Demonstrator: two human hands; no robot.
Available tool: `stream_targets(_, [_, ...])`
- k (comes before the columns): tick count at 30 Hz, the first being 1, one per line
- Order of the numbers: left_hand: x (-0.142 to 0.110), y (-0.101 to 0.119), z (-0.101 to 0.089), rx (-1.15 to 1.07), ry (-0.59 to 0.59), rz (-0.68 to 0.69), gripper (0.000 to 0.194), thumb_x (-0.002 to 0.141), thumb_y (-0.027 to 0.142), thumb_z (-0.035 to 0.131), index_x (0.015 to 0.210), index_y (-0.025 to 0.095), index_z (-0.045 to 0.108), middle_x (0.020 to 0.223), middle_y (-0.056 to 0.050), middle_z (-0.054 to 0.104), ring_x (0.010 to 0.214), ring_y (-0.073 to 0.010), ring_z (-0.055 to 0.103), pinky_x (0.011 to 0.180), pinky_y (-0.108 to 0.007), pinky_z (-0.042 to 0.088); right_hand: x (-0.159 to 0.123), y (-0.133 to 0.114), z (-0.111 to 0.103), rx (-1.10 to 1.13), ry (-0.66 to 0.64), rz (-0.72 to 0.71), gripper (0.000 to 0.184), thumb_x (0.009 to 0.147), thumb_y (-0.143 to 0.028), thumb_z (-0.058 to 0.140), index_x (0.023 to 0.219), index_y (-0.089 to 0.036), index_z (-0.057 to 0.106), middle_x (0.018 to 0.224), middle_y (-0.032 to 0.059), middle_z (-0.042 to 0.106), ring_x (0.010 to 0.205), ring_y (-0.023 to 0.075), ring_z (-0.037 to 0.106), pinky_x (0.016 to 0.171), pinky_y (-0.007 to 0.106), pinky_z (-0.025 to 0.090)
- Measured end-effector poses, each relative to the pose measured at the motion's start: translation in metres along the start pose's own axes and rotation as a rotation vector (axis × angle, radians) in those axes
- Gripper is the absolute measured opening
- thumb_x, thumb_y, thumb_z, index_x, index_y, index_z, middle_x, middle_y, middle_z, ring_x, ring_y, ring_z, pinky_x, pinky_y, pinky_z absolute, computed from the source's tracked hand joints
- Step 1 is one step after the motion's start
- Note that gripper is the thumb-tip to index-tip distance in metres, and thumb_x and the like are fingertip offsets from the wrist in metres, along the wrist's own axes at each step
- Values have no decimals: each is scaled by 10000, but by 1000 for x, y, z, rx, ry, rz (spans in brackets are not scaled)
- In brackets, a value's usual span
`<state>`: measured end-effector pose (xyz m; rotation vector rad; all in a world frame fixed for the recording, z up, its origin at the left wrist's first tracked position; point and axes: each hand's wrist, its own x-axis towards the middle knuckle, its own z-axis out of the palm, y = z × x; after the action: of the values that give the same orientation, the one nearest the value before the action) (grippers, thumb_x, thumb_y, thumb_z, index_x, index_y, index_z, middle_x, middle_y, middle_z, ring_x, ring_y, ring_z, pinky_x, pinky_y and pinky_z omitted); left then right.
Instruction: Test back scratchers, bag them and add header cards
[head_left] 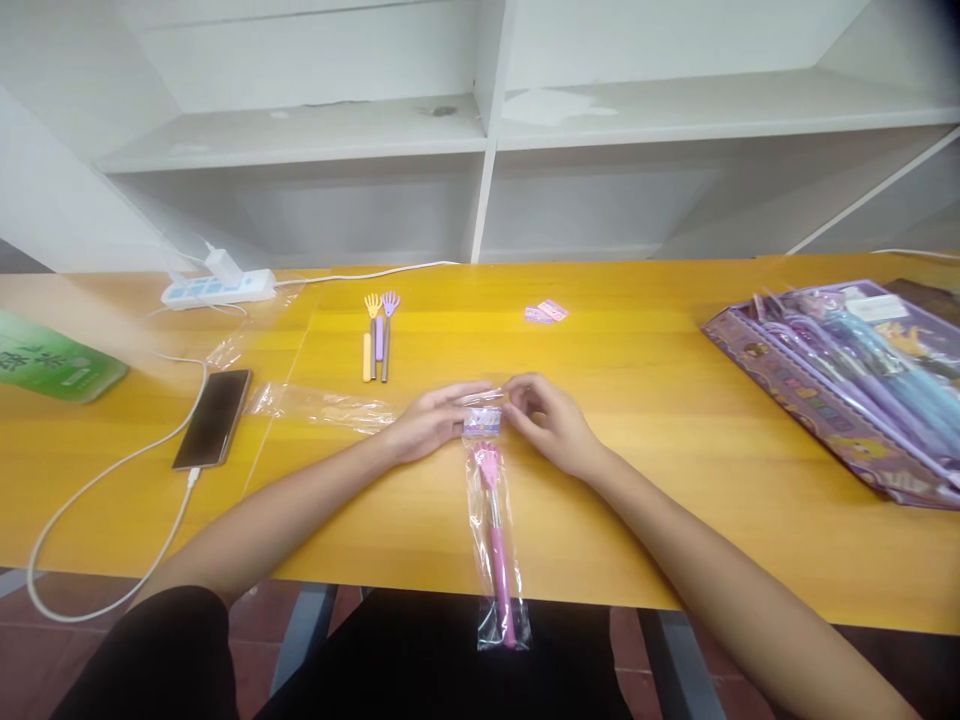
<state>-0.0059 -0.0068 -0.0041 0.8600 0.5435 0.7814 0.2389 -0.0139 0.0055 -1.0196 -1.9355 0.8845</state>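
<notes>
Fingers (pixel 459 391) of the left hand (pixel 427 425): extended and close together, reaching over the top flap of a clear bag, thumb at the left edge of its card; whether they grip the film cannot be told. Fingers of the right hand (pixel 556 425): curled, thumb and forefinger bowed into a ring at the flap's right end; whether they pinch it is likewise unclear. Clear bag (pixel 477 520): long, narrow, glossy, crinkled film, lying on the counter (pixel 637 350) between the forearms, its lower end past the front edge. Printed card (pixel 481 422): small, oblong, bluish-purple, at the bag's top. Pink scratcher (pixel 499 555), inside the bag: hand-shaped head, shiny metallic shaft, smooth cylindrical grip. Two loose scratchers (pixel 379 338), one yellow, one purple: side by side beyond the left hand. Two small cards (pixel 546 312): pinkish, overlapping. Flat clear film (pixel 322 408): wrinkled, reaching up to the left wrist. Phone (pixel 212 420): dark, glossy slab, with a white cable (pixel 112 465) looping over the front edge beside the left arm. Power strip (pixel 217 288): white, blue-marked. Green container (pixel 64 360): far left. Purple printed packaging (pixel 810 390), right: bears wrapped scratchers (pixel 877 360). White shelving (pixel 487 150): behind the counter.
</notes>
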Motion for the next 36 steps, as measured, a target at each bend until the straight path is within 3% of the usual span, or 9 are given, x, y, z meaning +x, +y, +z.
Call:
stream_targets(4, [0, -5, 1, 242, -52, 118, 555, 908, 298, 818, 1445, 272, 680, 1546, -141, 620, 1446, -320, 583, 1229, -482, 414, 0, 5, 8, 142, -16, 133, 517, 933, -483, 756, 1342, -264, 526, 925, 2, 654, 661, 154, 614, 614, 310, 519])
stream_targets(7, [-1, -5, 2, 345, -60, 168, 557, 953, 330, 773, 1492, 301, 638, 1542, -126, 627, 1466, -301, 566, 1258, -473, 386, 0, 5, 11, 185, -24, 170, 465, 918, -492, 768, 1276, -251, 594, 815, -23, 629, 641, 154, 592, 612, 306, 507])
stream_targets(12, [-3, -6, 4, 305, 56, 159, 830, 893, 345, 838, 1622, 371, 442, 1516, -133, 633, 1346, -296, 661, 1137, -449, 509, 1, 2, 11, 192, -7, 127, 297, 960, -387, 709, 1221, -247, 697, 888, 13, 686, 683, 158, 599, 649, 315, 512])
stream_targets(16, [-4, -8, 6, 387, 152, 93, 571, 857, 386, 859, 1370, 213, 676, 1221, -130, 751, 1091, -251, 751, 966, -386, 588, 0, 1, 10, 96, 21, 24, 190, 992, -365, 680, 1106, -252, 780, 945, 52, 721, 745, 179, 628, 702, 337, 534])
stream_targets(19, [-4, -10, 6, 449, 204, 130, 494, 868, 392, 844, 1299, 196, 707, 1056, -81, 753, 948, -197, 743, 931, -372, 590, 0, -1, 10, 88, 26, -18, 205, 1017, -381, 669, 1122, -268, 805, 926, 56, 695, 723, 176, 622, 680, 339, 536])
stream_targets(26, [-4, -9, 8, 458, 204, 207, 474, 872, 379, 841, 1297, 205, 723, 1062, -77, 770, 987, -196, 743, 989, -384, 567, 0, -4, 6, 154, 10, -77, 217, 1052, -366, 634, 1114, -304, 831, 920, 40, 656, 670, 147, 627, 654, 334, 554])
stream_targets(29, [-5, -9, 8, 452, 207, 242, 358, 863, 376, 845, 1150, 175, 771, 1186, -122, 781, 1112, -239, 739, 1076, -429, 539, 0, -3, 3, 144, -34, -79, 222, 1056, -378, 628, 1110, -298, 828, 956, 54, 673, 721, 157, 643, 676, 333, 575])
stream_targets(36, [-5, -10, 7, 451, 227, 259, 357, 874, 379, 836, 1165, 184, 767, 1217, -137, 788, 1117, -257, 749, 1061, -457, 557, 2, -7, -2, 73, -123, -140, 250, 1088, -348, 564, 1141, -292, 801, 980, 65, 678, 814, 176, 665, 741, 340, 588])
